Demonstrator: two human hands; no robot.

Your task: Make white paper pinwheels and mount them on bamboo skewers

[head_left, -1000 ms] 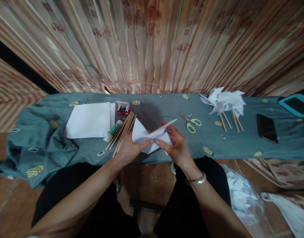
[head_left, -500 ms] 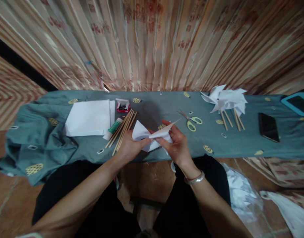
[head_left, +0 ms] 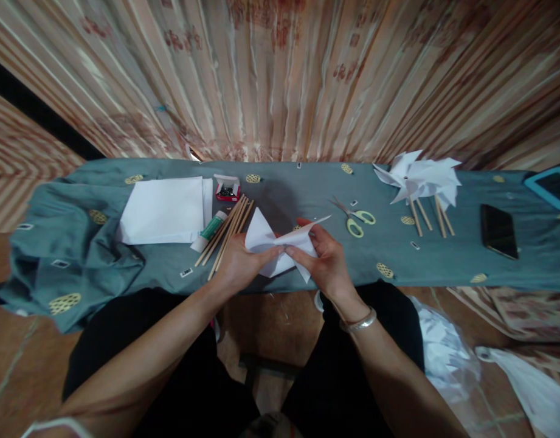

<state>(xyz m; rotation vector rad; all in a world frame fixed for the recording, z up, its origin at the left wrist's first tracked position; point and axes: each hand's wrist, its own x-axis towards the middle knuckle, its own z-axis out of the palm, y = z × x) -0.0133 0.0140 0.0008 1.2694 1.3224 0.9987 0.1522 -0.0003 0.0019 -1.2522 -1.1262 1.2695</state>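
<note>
A white paper pinwheel (head_left: 260,234) with its corners folded inward is held between both hands, just above the cloth. My left hand (head_left: 238,260) grips its left side, the thumb pressing at the centre. My right hand (head_left: 328,258) is closed on the right side, its thumb meeting the left one at the middle and its fingers behind the paper. What lies under the thumbs is hidden. Left of my left hand are several wooden sticks (head_left: 229,234) and a green-and-white glue stick (head_left: 211,230). Scissors (head_left: 355,218) with pale green handles lie beyond my right hand.
A stack of white paper (head_left: 163,210) lies left, beside a small red box (head_left: 227,188) of dark pins. Pinwheels on sticks (head_left: 421,179), a black phone (head_left: 498,231) and a blue-framed device (head_left: 553,187) are right. A plastic bag of paper scraps (head_left: 446,353) sits on the floor.
The left flap of the pinwheel now stands more upright and pointed, and both thumbs press closer together at its centre. The view has shifted slightly.
</note>
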